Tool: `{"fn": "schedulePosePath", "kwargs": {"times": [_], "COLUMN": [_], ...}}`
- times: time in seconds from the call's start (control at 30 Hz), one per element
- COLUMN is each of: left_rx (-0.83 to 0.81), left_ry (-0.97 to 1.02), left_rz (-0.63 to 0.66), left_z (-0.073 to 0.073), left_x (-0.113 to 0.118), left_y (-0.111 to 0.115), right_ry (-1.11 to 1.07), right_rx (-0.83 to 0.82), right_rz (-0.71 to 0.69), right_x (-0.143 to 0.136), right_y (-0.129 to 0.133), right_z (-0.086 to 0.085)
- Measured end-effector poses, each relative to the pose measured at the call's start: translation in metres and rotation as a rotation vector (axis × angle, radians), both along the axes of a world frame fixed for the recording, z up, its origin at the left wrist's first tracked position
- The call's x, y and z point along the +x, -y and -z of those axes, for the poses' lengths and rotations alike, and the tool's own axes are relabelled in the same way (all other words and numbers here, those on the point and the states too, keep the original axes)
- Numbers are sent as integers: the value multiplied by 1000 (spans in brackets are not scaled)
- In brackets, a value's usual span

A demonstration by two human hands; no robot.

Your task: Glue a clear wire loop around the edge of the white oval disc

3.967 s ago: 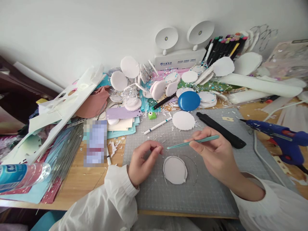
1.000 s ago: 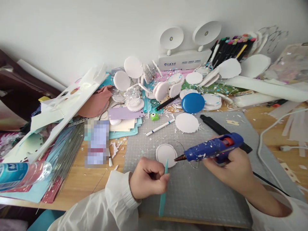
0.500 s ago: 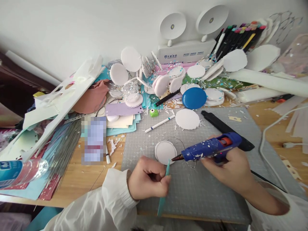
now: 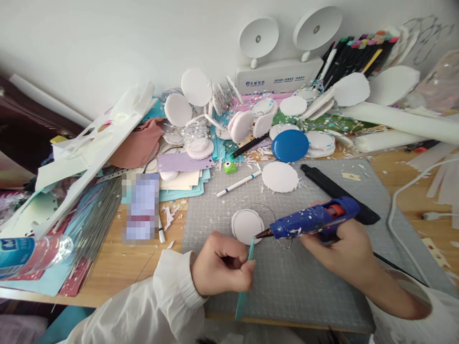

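Your right grip (image 4: 339, 251) is wrapping the handle of the blue glue gun (image 4: 304, 223), fingers closed around it; you can't tell from here whether the trigger is being squeezed. The gun's long axis is running across to the left of that grip, its dark nozzle dipping slightly toward you. Your left grip (image 4: 224, 265) is pinching the teal tweezers (image 4: 243, 303) between thumb and curled forefinger, with no gap showing. Their long axis is pointing away from you and a little right, the back end reaching toward the near edge. The tip is meeting the nozzle, or nearly; actual contact is too fine to make out.

Just beyond your left grip, the white disc (image 4: 246, 224) is lying flat, its near right rim under both tips, and thin wire (image 4: 263, 205) is curving out past its far right side.

Under both grips, a grey gridded mat (image 4: 304, 296) is covering part of the wooden desk (image 4: 122, 263). Beyond the grips, paper scraps, a white pen (image 4: 239, 184) and a blue oval (image 4: 290, 145) are lying about. Farther off, a twin-headed lamp (image 4: 279, 74) is standing against the white wall (image 4: 143, 38).
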State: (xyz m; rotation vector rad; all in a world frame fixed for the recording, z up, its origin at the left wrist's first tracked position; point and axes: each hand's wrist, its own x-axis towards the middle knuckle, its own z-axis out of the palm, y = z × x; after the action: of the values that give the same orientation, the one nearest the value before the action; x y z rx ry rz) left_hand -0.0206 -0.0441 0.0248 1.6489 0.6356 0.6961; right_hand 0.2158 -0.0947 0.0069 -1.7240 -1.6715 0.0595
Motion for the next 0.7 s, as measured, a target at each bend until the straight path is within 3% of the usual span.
{"fn": "schedulePosePath", "kwargs": {"times": [0.5,0.63,0.7], "left_rx": [-13,-32,-59], "left_ry": [-19,-19,-16], "left_rz": [14,22,29], "left_z": [0,-1,-2], "left_x": [-1,0,-1], "left_y": [0,0,0], "right_ry": [119,166,192], "right_rx": [96,171,191], "right_rz": [-41,-61,-2], "right_x": [6,6,12], "right_y": [-2,-3,-1], "right_z": [3,-6,-14]}}
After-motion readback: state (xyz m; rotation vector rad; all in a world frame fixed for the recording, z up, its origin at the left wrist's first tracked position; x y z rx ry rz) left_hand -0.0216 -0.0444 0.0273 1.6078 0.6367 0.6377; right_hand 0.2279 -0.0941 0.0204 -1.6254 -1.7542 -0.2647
